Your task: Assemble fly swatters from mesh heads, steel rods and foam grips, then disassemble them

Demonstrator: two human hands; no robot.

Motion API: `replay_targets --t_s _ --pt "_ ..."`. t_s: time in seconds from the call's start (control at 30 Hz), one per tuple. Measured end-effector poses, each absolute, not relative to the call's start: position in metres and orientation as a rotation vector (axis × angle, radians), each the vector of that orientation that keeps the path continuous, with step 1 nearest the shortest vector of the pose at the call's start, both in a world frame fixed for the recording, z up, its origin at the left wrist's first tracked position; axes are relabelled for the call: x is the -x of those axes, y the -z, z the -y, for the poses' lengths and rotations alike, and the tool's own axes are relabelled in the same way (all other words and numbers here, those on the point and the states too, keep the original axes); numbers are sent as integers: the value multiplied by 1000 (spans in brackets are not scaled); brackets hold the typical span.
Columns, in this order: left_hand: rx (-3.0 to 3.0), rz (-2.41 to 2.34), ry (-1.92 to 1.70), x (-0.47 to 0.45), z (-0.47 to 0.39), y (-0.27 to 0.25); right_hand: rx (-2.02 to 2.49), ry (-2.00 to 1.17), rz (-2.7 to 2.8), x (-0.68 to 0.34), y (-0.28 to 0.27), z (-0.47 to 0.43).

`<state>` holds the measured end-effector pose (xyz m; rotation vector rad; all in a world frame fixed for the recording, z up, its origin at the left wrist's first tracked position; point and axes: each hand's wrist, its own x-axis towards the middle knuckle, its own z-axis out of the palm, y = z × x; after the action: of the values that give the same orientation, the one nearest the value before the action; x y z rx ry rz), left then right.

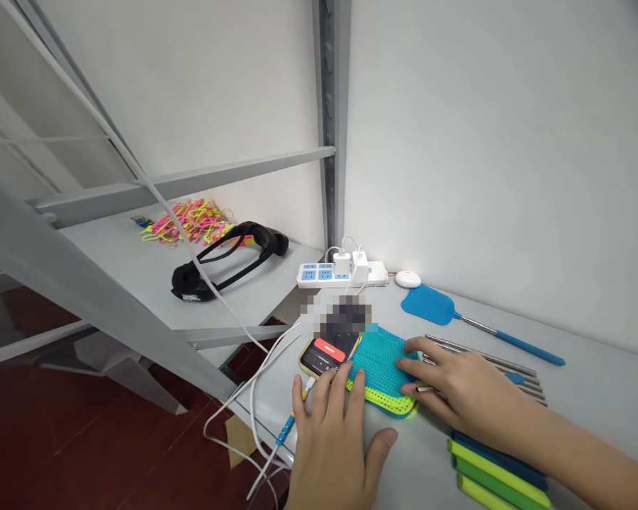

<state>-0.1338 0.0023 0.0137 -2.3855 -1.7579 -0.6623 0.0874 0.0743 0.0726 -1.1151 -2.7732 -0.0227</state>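
Observation:
My left hand (pixel 332 443) lies palm down with its fingers spread. Its fingertips meet the near edge of a smartphone (pixel 327 348) and the corner of a stack of perforated fly swatter heads (pixel 385 361), teal on top with lime green beneath. My right hand (pixel 460 386) reaches in from the right, fingers apart, their tips on the right edge of this stack. Several thin metal rods (pixel 510 364) pass beside and under that hand; one rod end shows between thumb and index finger. Whether the fingers press on it, I cannot tell.
Blue, green and lime handle tubes (pixel 500 467) lie near the right forearm. A blue fly swatter (pixel 430 304) rests by the wall. Behind the phone is a power strip (pixel 319 275); white cables (pixel 252 397) hang off the edge. On the left shelf sit a black headset (pixel 269 241) and colourful straps (pixel 194 221).

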Motion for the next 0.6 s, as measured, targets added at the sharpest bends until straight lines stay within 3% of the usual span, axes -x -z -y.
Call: replay_targets --t_s 0.17,0.43,0.6 --pt "2413 1718 701 136 -1 -15 1132 64 2777 -85 -80 -72" --pt "2797 1456 1295 104 11 -41 1103 336 2817 -85 -83 -27" --pt "2786 1289 1262 86 16 -49 1137 379 2710 -93 -86 2"
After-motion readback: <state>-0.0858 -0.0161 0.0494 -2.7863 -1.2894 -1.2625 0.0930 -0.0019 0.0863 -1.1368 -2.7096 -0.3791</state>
